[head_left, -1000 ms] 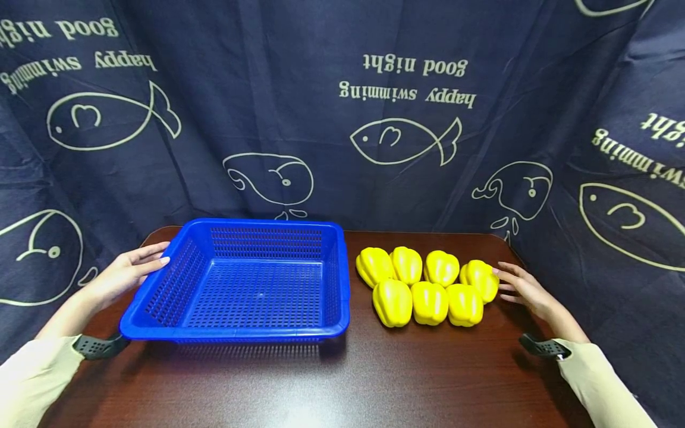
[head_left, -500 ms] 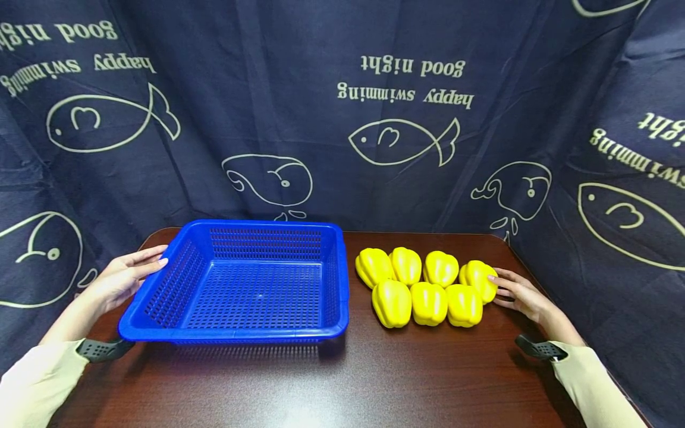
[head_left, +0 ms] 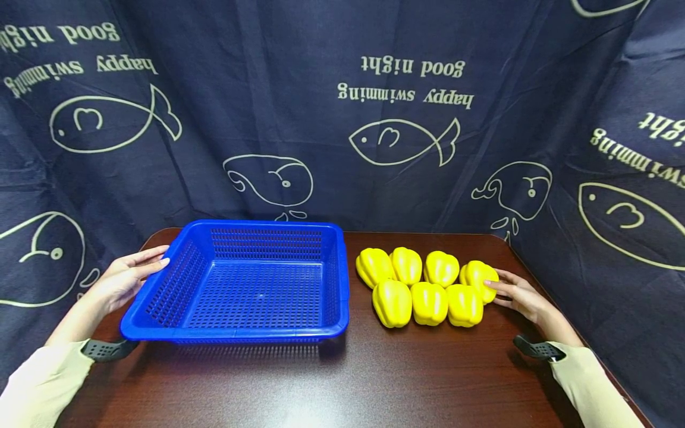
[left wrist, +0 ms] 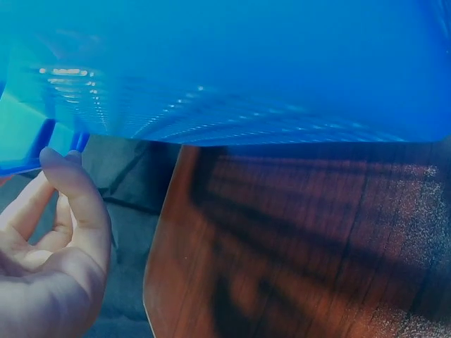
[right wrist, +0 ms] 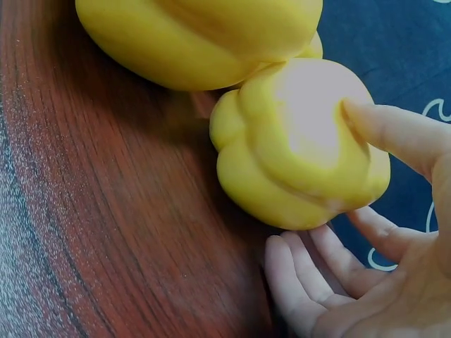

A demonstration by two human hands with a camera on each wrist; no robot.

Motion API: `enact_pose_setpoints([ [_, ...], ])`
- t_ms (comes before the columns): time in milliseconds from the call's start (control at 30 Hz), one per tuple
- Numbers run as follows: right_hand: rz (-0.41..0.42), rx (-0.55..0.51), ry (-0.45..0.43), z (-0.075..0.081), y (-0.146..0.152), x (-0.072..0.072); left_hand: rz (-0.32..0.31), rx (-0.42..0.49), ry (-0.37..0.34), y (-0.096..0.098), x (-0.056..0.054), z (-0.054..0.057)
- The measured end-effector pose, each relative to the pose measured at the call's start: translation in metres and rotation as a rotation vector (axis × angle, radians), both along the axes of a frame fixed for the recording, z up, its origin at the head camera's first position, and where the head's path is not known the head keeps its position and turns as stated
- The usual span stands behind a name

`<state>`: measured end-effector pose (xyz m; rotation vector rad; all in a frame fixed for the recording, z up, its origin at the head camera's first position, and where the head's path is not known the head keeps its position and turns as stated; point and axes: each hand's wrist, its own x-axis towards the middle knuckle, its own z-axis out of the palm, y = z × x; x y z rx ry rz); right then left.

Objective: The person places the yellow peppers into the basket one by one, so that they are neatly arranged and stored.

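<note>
Left hand: the left hand [head_left: 119,284] grips the left rim of the basket, thumb on the rim's edge, the other fingers curled behind it.
Blue basket: the blue basket [head_left: 235,333] takes up the left of the bench [head_left: 374,380], mouth upward; whether its left side is slightly raised I cannot tell.
In the basket: no peppers; its perforated floor shows bare.
Near row: three yellow peppers [head_left: 430,303] side by side, right of the basket.
Far row, left part: three more peppers [head_left: 406,266] just behind those, the first near the basket's right wall.
Rightmost pepper: the rightmost pepper [head_left: 474,274] ends the far row and lies on the bench.
Right hand: the right hand [head_left: 527,301] holds this pepper from the right, thumb pressing its surface, fingers curved along its side and underside.
Change: a second ago the right hand was at the pepper's right edge; now its thumb reaches farther over it. I judge the grip to be forming, with all seven peppers outside the basket.
</note>
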<state>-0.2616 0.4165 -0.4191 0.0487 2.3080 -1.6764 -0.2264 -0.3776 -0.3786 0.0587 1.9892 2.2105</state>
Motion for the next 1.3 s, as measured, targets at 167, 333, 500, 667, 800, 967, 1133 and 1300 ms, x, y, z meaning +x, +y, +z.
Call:
enact_pose_setpoints([
  [167, -0.002, 0.024, -0.008, -0.0005, -0.0005, -0.0015, -0.002, 0.010, 0.001, 0.0004, 0.0007, -0.0003],
  [333, 0.003, 0.020, -0.007, 0.0000, -0.0008, -0.0016, 0.001, 0.020, 0.007, 0.0006, 0.0015, -0.0009],
  [500, 0.015, -0.021, 0.013, -0.0003, -0.0005, -0.0018, 0.008, 0.016, 0.005, 0.0009, 0.0033, -0.0012],
  [667, 0.026, -0.063, 0.017, -0.0014, 0.0006, -0.0026, 0.020, 0.001, 0.001, 0.0024, 0.0052, 0.0001],
  [800, 0.034, -0.072, 0.015, -0.0020, 0.0024, -0.0035, 0.030, -0.016, -0.004, 0.0026, 0.0042, 0.0015],
  [967, 0.039, -0.071, 0.040, -0.0034, 0.0056, -0.0037, 0.036, -0.030, -0.008, 0.0025, 0.0037, 0.0026],
  [1133, 0.034, 0.001, 0.093, -0.0013, 0.0061, -0.0013, 0.031, -0.022, -0.009, 0.0032, 0.0044, 0.0028],
  [1300, 0.001, 0.088, 0.124, 0.0037, 0.0044, -0.0019, 0.039, -0.010, -0.015, 0.0036, 0.0048, 0.0024],
])
